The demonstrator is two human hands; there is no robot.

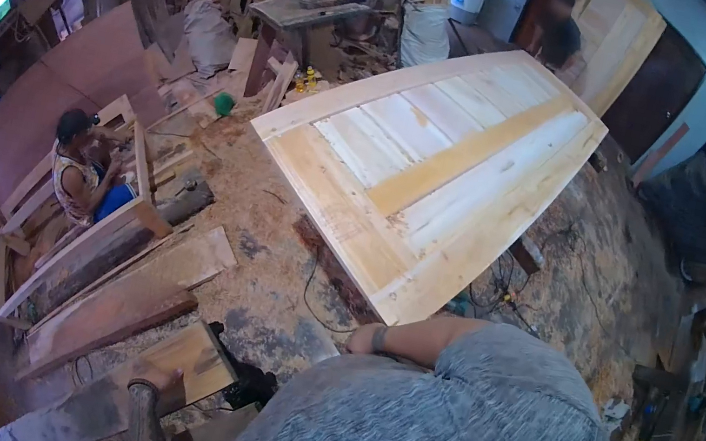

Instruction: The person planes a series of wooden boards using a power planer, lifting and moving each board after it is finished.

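My left hand (160, 385) is at the lower left, its fingers closed around the near edge of a short light wooden board (200, 362). A dark object, only partly visible, lies beside that board. Just below the near corner of a large pale panelled wooden door (460, 150) is my right hand (363, 339), with a band on its wrist. Its fingers are hidden, and I cannot make out whether it holds anything. The door lies flat, raised above the floor, with long planks and a darker yellow strip across its face.
A person (78, 172) sits at the left beside a wooden frame (137, 215). Another person (558, 32) stands behind the door. Long planks (127, 299) lie on the left, cords cross the sawdust-covered floor (272, 253), and a workbench (305, 12) stands at the back.
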